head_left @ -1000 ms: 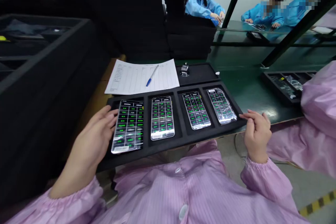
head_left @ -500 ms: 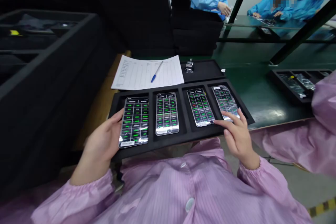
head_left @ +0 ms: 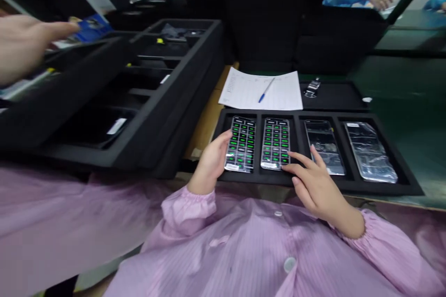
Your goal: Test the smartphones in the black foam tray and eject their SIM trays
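Note:
A black foam tray (head_left: 400, 185) lies in front of me with several phones side by side in its slots. The two left phones (head_left: 241, 144) (head_left: 275, 144) show green grids on lit screens. The two right phones (head_left: 324, 146) (head_left: 370, 151) are dark under clear film. My left hand (head_left: 212, 163) rests at the tray's left edge, thumb on the side of the first phone. My right hand (head_left: 313, 183) is spread, its forefinger on the lower end of the second phone and another finger near the third.
Behind the tray lie a paper form (head_left: 261, 90) with a blue pen (head_left: 266, 90) and a small metal part (head_left: 312, 87) on black foam. Stacked black trays (head_left: 114, 102) stand at left. Another person's hand (head_left: 24, 44) reaches in at upper left. Workers in blue sit beyond.
The view swung left. My right hand moved from the fourth phone to the second. The two right screens went dark. Another person's hand appeared at upper left.

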Demonstrator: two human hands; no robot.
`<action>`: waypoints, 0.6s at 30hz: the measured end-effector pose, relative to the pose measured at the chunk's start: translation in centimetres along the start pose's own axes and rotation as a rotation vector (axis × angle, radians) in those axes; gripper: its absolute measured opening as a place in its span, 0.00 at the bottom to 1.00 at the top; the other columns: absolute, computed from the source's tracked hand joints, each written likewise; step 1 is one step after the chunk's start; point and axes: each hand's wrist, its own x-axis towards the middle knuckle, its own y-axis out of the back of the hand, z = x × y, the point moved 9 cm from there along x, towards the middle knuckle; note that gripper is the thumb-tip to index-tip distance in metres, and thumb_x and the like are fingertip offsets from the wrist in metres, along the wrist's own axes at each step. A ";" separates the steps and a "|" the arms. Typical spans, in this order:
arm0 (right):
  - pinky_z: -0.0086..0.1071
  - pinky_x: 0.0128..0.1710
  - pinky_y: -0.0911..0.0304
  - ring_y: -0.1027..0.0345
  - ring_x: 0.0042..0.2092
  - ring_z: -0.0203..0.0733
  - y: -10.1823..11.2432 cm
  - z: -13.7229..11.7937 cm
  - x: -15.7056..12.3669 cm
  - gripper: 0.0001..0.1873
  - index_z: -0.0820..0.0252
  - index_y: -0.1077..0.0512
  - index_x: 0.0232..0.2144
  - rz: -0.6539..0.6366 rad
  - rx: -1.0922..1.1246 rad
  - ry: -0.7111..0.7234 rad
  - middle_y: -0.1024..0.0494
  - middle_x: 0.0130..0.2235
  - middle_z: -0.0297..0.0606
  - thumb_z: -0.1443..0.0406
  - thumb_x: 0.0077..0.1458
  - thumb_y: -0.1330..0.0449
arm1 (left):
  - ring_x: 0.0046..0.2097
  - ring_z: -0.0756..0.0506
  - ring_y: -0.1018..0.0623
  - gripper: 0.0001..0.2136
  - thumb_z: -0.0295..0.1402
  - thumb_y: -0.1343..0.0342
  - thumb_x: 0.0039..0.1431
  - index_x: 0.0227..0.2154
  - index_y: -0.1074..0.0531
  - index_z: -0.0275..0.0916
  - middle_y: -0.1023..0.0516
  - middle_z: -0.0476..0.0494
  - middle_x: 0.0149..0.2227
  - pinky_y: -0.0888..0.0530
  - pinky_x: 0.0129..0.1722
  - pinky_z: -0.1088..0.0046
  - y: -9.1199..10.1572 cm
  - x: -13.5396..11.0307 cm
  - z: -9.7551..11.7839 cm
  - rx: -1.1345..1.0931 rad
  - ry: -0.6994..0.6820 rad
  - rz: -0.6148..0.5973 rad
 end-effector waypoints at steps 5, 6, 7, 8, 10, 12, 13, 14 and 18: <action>0.57 0.70 0.65 0.35 0.61 0.50 -2.6 -3.8 2.9 0.16 0.64 0.30 0.48 -0.049 0.116 0.178 0.20 0.45 0.44 0.69 0.63 0.53 | 0.49 0.39 0.20 0.08 0.29 0.40 0.50 0.34 0.21 0.35 0.17 0.43 0.39 0.27 0.52 0.64 0.3 0.1 0.1 0.005 -0.064 -0.005; 0.58 0.70 0.64 0.36 0.62 0.51 -3.3 -4.3 3.3 0.16 0.65 0.30 0.48 -0.070 0.123 0.194 0.19 0.45 0.44 0.69 0.63 0.53 | 0.50 0.39 0.21 0.08 0.29 0.40 0.50 0.34 0.21 0.35 0.17 0.43 0.39 0.27 0.52 0.64 0.3 0.1 0.1 0.004 -0.075 -0.011; 0.60 0.69 0.64 0.36 0.62 0.52 -3.9 -4.6 3.6 0.16 0.65 0.30 0.48 -0.090 0.123 0.198 0.19 0.45 0.45 0.69 0.64 0.53 | 0.50 0.39 0.21 0.08 0.29 0.40 0.49 0.34 0.21 0.35 0.17 0.43 0.40 0.27 0.53 0.64 0.3 0.1 0.2 0.001 -0.084 -0.018; 0.61 0.69 0.63 0.36 0.62 0.53 -4.3 -4.7 3.8 0.16 0.65 0.29 0.48 -0.103 0.121 0.193 0.19 0.44 0.45 0.69 0.64 0.53 | 0.51 0.39 0.21 0.08 0.29 0.40 0.49 0.34 0.21 0.35 0.16 0.43 0.40 0.28 0.53 0.64 0.2 0.1 0.2 -0.001 -0.090 -0.025; 0.62 0.69 0.62 0.35 0.61 0.53 -4.2 -4.4 3.9 0.16 0.64 0.30 0.48 -0.076 0.123 0.169 0.20 0.45 0.45 0.69 0.64 0.53 | 0.52 0.39 0.22 0.09 0.29 0.39 0.48 0.35 0.21 0.35 0.16 0.43 0.41 0.29 0.54 0.64 0.1 0.1 0.2 -0.008 -0.092 -0.037; 0.59 0.69 0.61 0.35 0.62 0.51 -3.0 -3.6 3.6 0.17 0.64 0.30 0.50 0.007 0.132 0.132 0.21 0.49 0.46 0.69 0.64 0.53 | 0.53 0.38 0.22 0.10 0.30 0.38 0.48 0.36 0.21 0.35 0.16 0.43 0.41 0.29 0.55 0.63 0.2 0.0 0.1 -0.014 -0.088 -0.044; 0.58 0.69 0.61 0.36 0.62 0.50 -2.2 -3.0 3.3 0.17 0.63 0.31 0.52 0.057 0.134 0.111 0.22 0.51 0.45 0.69 0.64 0.53 | 0.53 0.38 0.22 0.11 0.30 0.38 0.48 0.36 0.21 0.35 0.16 0.43 0.41 0.30 0.56 0.62 0.3 0.0 0.0 -0.017 -0.088 -0.043; 0.57 0.70 0.60 0.37 0.63 0.50 -1.2 -2.3 2.9 0.18 0.62 0.31 0.53 0.106 0.133 0.086 0.22 0.52 0.45 0.68 0.64 0.53 | 0.54 0.37 0.22 0.11 0.30 0.38 0.48 0.36 0.21 0.35 0.16 0.43 0.41 0.30 0.56 0.62 0.4 0.0 0.0 -0.020 -0.090 -0.038; 0.59 0.69 0.54 0.36 0.62 0.52 2.5 1.0 0.7 0.18 0.57 0.29 0.53 0.305 0.099 -0.056 0.21 0.51 0.42 0.68 0.65 0.52 | 0.56 0.38 0.24 0.13 0.29 0.37 0.47 0.39 0.21 0.36 0.17 0.43 0.44 0.32 0.59 0.62 1.1 -0.1 0.1 -0.032 -0.114 0.008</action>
